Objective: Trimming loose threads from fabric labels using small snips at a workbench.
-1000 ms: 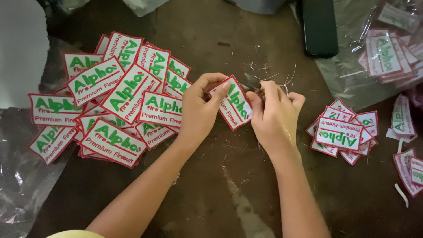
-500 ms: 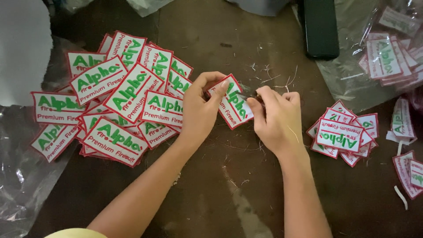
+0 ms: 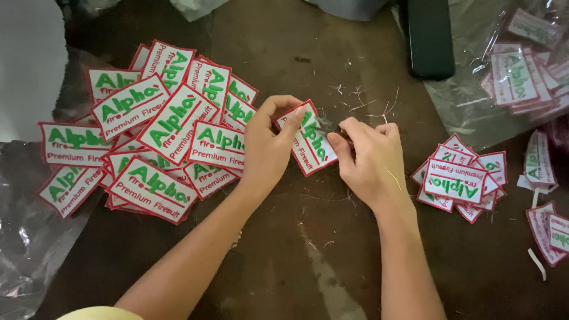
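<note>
A white rectangular embroidered patch (image 3: 309, 149) with a red border and green and red lettering is held tilted above the dark brown table (image 3: 284, 255). My left hand (image 3: 268, 145) grips its left side, thumb on top. My right hand (image 3: 367, 160) is pinched at the patch's upper right edge, fingers closed on a small dark tool (image 3: 329, 127) that is mostly hidden. Both forearms reach in from the bottom of the view.
A large loose pile of the same patches (image 3: 148, 136) lies to the left, a smaller stack (image 3: 456, 181) to the right. Clear plastic bags with more patches (image 3: 521, 71) sit at the top right. A black object (image 3: 430, 35) stands behind. Thread clippings (image 3: 355, 98) litter the table.
The patch has turned slightly in my left hand. My right hand has shifted a little left, closing in on the patch's upper edge.
</note>
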